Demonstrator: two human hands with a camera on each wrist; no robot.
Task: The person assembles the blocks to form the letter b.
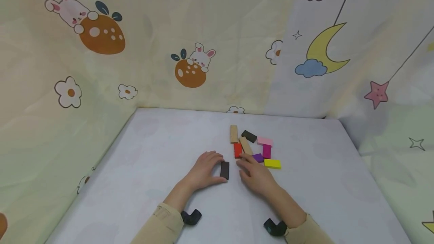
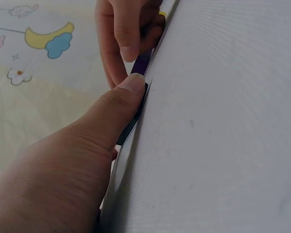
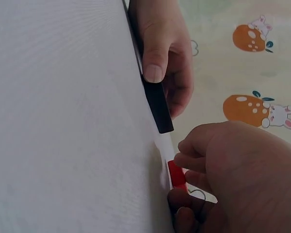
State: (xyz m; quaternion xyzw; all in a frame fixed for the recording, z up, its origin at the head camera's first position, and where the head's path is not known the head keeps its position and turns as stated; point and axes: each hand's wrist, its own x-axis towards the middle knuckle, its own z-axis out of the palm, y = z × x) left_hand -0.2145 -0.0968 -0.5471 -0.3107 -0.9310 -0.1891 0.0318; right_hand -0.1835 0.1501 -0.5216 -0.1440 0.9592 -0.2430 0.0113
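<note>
On the white table, a black block [image 1: 225, 171] lies between the thumb and fingers of my left hand [image 1: 203, 171], which pinches it at its two ends. In the right wrist view this black block [image 3: 157, 108] shows beneath the left thumb. My right hand [image 1: 259, 178] hovers low at the near side of the other blocks, fingers loosely bent. Its fingertips are right at the near end of a red block [image 1: 237, 150]. The red block [image 3: 176, 174] also shows beside those fingers in the right wrist view. A purple block [image 1: 258, 157] sits just past the right hand's knuckles, partly hidden.
Beyond the right hand lie a yellow block [image 1: 272, 163], a magenta block [image 1: 266, 151], a pink block [image 1: 265, 141], another black block [image 1: 249, 136] and two plain wooden blocks, one upright in view [image 1: 234, 134], one slanted [image 1: 245, 146]. Printed cloth walls [image 1: 217, 97] border the table.
</note>
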